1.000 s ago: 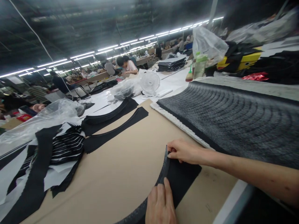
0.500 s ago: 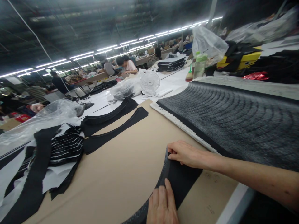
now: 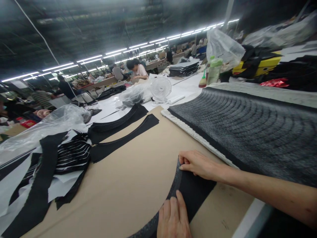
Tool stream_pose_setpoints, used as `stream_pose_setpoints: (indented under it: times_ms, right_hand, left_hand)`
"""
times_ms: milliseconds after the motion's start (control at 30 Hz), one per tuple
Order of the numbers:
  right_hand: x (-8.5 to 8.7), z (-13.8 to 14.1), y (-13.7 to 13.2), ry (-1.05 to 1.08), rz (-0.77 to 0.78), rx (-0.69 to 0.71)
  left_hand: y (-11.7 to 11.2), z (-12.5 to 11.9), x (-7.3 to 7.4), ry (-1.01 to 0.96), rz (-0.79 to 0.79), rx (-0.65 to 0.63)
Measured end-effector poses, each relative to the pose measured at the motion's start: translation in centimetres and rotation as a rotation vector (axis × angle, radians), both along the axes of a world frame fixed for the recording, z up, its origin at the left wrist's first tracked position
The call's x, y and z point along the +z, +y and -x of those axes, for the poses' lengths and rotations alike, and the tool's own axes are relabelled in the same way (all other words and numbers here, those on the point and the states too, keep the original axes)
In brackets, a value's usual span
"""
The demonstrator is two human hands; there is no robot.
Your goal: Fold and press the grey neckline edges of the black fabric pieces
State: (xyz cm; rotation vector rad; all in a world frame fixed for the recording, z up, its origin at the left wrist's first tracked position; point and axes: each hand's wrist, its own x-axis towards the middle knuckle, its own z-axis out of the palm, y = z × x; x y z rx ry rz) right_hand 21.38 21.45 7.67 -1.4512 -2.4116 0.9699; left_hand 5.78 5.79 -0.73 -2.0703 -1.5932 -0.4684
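Note:
A curved black fabric piece (image 3: 198,195) with a grey fuzzy strip along its inner edge lies on the tan board (image 3: 119,178). My right hand (image 3: 198,165) pinches the far end of this piece at its edge strip. Closer to me, my left hand (image 3: 174,215) rests with its fingers laid on the strip, pressing on the piece; its lower part is cut off by the frame. Two similar curved black pieces, a nearer one (image 3: 126,140) and a farther one (image 3: 119,124), lie on the far side of the board.
A rippled dark grey sheet (image 3: 247,129) on a white-edged board borders the right. At left sits a heap of black pieces (image 3: 47,175) with white sheets and clear plastic (image 3: 71,119). Beyond stand a small fan (image 3: 160,88), bottles (image 3: 215,71) and a black stack (image 3: 183,69). People work farther back.
The view has shifted slightly, so everything appears a little to the right. Both hands keep their places on the black piece.

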Motion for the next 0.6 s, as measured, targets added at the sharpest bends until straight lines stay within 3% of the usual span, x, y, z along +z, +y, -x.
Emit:
stream_pose_setpoints:
  times_ms: [133, 300, 433, 600]
  right_hand:
    - [-0.6, -0.3, 0.1, 0.009, -0.075, 0.023]
    - [-0.9, -0.4, 0.0, -0.031, -0.172, 0.086]
    - [-1.7, -0.3, -1.6, 0.120, -0.445, 0.214]
    - [-5.0, -1.9, -4.7, 0.226, -0.752, 0.408]
  left_hand:
    - [-0.1, -0.2, 0.4, -0.034, 0.037, 0.020]
    - [-0.5, -1.0, 2.7, -0.131, 0.171, 0.049]
    - [-0.9, -1.3, 4.0, -0.201, 0.216, 0.041]
    - [-1.9, -1.5, 3.9, -0.283, 0.200, 0.074]
